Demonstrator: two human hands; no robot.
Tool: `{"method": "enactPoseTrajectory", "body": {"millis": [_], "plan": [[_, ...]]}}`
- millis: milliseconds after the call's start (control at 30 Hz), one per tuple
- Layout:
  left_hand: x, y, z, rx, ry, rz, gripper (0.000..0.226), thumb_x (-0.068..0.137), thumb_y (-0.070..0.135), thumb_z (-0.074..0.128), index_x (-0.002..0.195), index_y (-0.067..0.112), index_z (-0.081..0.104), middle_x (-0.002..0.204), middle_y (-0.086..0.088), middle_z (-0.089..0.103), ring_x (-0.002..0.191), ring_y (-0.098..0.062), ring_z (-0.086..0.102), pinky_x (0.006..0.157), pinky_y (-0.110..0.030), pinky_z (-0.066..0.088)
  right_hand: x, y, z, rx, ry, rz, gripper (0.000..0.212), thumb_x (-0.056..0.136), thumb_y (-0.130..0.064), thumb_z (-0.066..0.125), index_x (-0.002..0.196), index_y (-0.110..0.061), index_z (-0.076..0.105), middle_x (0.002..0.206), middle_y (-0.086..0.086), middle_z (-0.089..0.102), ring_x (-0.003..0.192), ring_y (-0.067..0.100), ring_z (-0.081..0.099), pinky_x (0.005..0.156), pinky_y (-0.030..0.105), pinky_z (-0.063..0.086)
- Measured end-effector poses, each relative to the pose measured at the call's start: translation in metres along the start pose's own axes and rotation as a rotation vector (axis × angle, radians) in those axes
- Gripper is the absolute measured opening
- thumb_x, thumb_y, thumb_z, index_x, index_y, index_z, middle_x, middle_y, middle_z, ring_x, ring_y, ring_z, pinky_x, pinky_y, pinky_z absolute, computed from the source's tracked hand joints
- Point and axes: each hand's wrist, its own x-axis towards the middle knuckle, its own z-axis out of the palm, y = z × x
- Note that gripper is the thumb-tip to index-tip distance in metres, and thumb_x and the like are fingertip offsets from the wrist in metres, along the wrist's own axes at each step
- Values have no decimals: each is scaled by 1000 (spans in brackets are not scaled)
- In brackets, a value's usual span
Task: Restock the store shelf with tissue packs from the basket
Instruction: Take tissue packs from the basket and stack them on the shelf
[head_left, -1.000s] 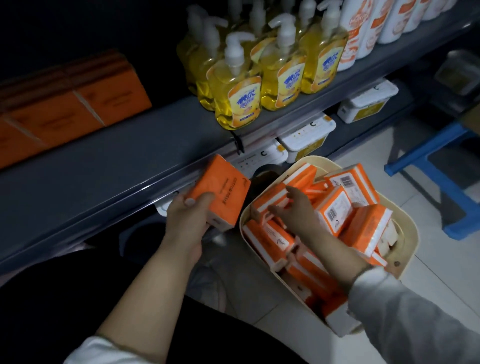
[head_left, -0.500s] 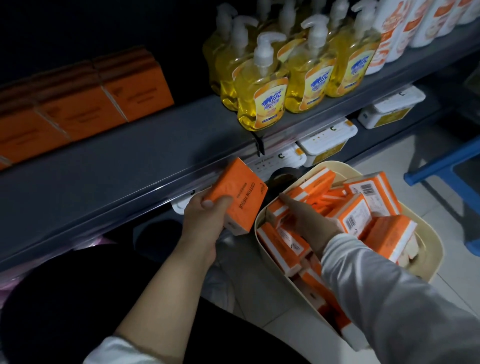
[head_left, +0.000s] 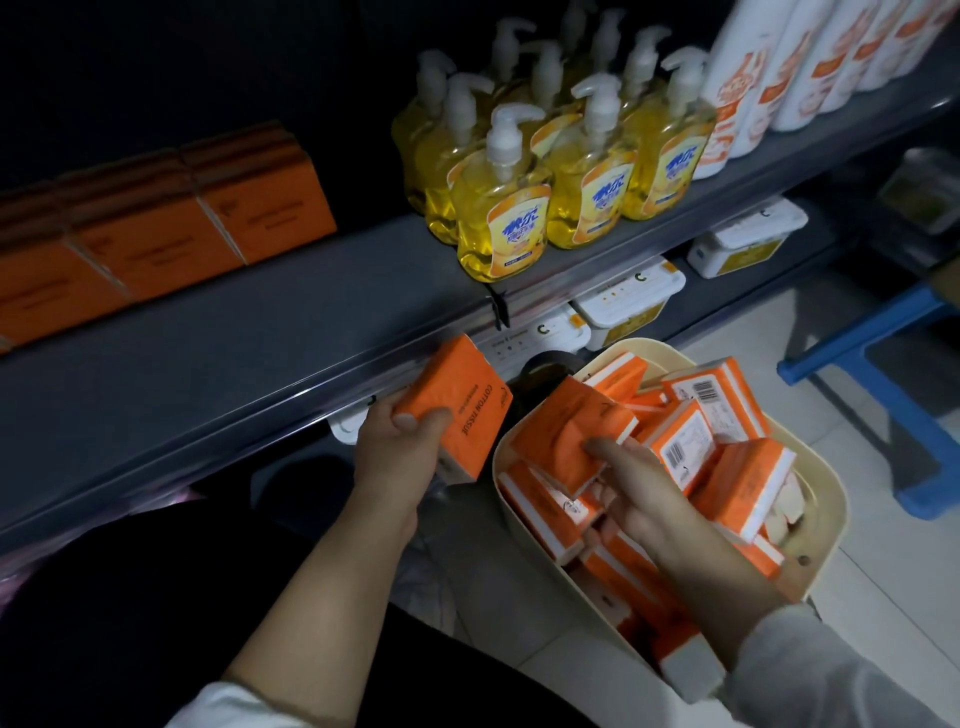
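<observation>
My left hand (head_left: 397, 460) grips an orange tissue pack (head_left: 462, 400) just below the front edge of the grey shelf (head_left: 234, 358). My right hand (head_left: 639, 499) holds a second orange tissue pack (head_left: 566, 431), lifted slightly above the cream basket (head_left: 826, 514). The basket stands on the floor and holds several more orange and white packs (head_left: 743, 483). A row of orange tissue packs (head_left: 156, 239) stands at the back left of the shelf.
Yellow pump bottles (head_left: 524, 208) crowd the shelf's right half, with white bottles (head_left: 769, 73) beyond them. White tubs (head_left: 623, 301) sit on the lower shelf. A blue stool (head_left: 883, 374) stands on the tiled floor to the right. Bare shelf surface lies in front of the stacked packs.
My right hand has closed on a pack in the basket and raised it. My left hand keeps its pack near the shelf edge. The view has shifted closer.
</observation>
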Motion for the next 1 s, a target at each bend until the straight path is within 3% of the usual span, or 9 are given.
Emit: {"method": "enactPoseTrajectory", "body": {"millis": [100,200,367,500,600,700,767,900,1000], "plan": [[-7,3,1,23,-22,52,41,83,19,66,123,21,54,109,-3,64,96,-19,63,73,-34,52,-23,-15,9,34,-115,-108,19,90,0,50,98,-14,61,88,7,72,79,21,69,67,35,57],[-15,10,-3,-7,15,108,35,83,18,66,114,27,53,107,2,63,93,-12,61,81,-34,51,-43,-31,26,10,-195,-241,25,89,6,48,101,-14,59,80,-2,74,74,13,71,60,27,57],[-28,26,-26,-51,100,222,34,82,20,68,110,32,54,106,6,64,96,-11,62,89,-36,50,-59,-42,57,-60,-262,-340,28,88,7,48,104,-12,60,84,0,73,76,12,70,68,31,58],[-32,56,-70,-66,181,383,35,82,11,69,112,26,57,103,7,65,88,-4,62,81,-25,50,-69,-42,101,-95,-382,-390,29,86,7,49,105,-13,61,93,4,71,86,15,68,77,34,55],[-30,72,-122,8,269,517,38,81,11,71,113,27,57,103,7,67,92,-5,64,84,-23,50,-75,-31,140,-139,-476,-402,30,86,8,48,105,-11,61,93,5,72,84,16,69,71,31,56],[-32,81,-181,42,387,580,39,81,10,71,112,28,56,96,17,64,79,10,59,76,-8,45,-77,-17,177,-220,-532,-412,31,85,11,48,100,-11,62,86,2,73,77,12,68,63,23,56],[-36,78,-221,72,468,592,40,81,11,71,111,30,55,93,18,63,75,7,59,71,-6,44,-78,-11,201,-306,-524,-448,30,84,11,50,100,-13,62,86,2,73,76,12,67,62,23,55],[-39,52,-300,163,655,556,44,80,12,72,100,45,51,81,8,62,71,-13,58,64,-11,43,-84,-9,257,-594,-545,-586,31,80,8,57,103,-13,62,98,13,70,87,25,64,77,41,52],[-40,29,-344,129,796,493,39,81,11,72,108,34,54,77,0,59,65,-15,53,59,-10,40,-99,-7,305,-767,-612,-660,33,81,6,58,100,-21,62,91,5,68,83,21,63,72,36,51]]}}
